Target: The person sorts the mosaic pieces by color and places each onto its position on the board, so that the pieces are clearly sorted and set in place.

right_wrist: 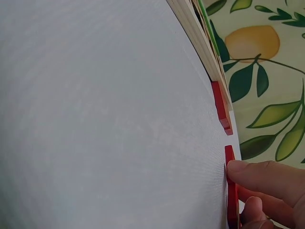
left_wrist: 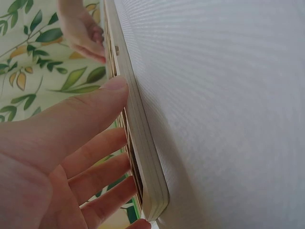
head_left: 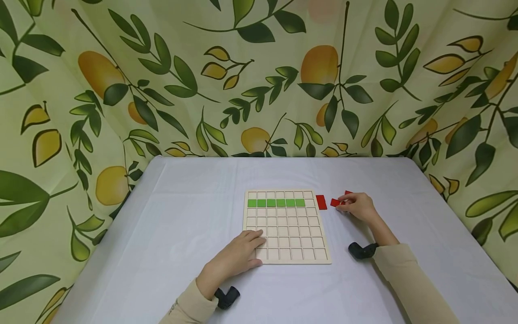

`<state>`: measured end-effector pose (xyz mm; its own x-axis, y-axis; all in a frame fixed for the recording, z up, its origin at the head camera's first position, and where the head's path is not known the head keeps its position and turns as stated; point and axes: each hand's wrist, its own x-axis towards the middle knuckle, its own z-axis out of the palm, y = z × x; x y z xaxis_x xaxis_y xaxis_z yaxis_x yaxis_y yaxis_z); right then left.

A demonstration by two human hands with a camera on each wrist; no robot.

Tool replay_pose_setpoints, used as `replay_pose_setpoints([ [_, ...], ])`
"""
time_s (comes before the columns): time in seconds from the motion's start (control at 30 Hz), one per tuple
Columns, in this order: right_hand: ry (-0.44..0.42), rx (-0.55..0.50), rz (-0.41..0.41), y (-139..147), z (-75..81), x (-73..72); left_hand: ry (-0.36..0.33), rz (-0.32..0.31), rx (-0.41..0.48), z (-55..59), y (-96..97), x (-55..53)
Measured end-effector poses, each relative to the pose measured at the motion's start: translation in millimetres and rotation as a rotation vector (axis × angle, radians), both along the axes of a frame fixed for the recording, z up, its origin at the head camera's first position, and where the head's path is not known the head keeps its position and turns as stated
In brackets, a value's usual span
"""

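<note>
A pale wooden grid board (head_left: pixel 290 231) lies flat on the table, with several green square tiles (head_left: pixel 277 203) side by side in its second row from the far edge. My left hand (head_left: pixel 239 253) rests over the board's near left corner, fingers relaxed across the grid. In the left wrist view its thumb (left_wrist: pixel 107 98) lies along the board's edge. To the right of the board, my right hand (head_left: pixel 359 206) pinches at small red tiles (head_left: pixel 335 202) on the cloth. The right wrist view shows thumb and fingers at a red tile (right_wrist: pixel 232 191), partly hidden behind them.
More red tiles (head_left: pixel 321 202) lie together against the board's far right edge. A white cloth (head_left: pixel 194 193) covers the table, and a leaf-and-fruit patterned curtain (head_left: pixel 259 90) hangs behind and at both sides. Black wrist cameras (head_left: pixel 362 250) sit below both hands.
</note>
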<state>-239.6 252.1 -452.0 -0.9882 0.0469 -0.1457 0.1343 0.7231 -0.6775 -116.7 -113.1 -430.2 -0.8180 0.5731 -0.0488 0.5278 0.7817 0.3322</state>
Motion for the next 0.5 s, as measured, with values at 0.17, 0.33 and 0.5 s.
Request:
replay_pose_setpoints([
  [0.17, -0.005, 0.012, -0.009, -0.5, -0.5, -0.7, 0.003, -0.002, -0.002, 0.1, 0.1, 0.2],
  [0.33, -0.001, 0.022, -0.002, -0.6, 0.2, 0.0, 0.009, -0.006, -0.004, -0.2, -0.2, 0.1],
  [0.5, 0.001, 0.026, 0.006, -0.8, 0.5, 0.5, 0.012, -0.006, -0.005, -0.5, -0.4, 0.1],
])
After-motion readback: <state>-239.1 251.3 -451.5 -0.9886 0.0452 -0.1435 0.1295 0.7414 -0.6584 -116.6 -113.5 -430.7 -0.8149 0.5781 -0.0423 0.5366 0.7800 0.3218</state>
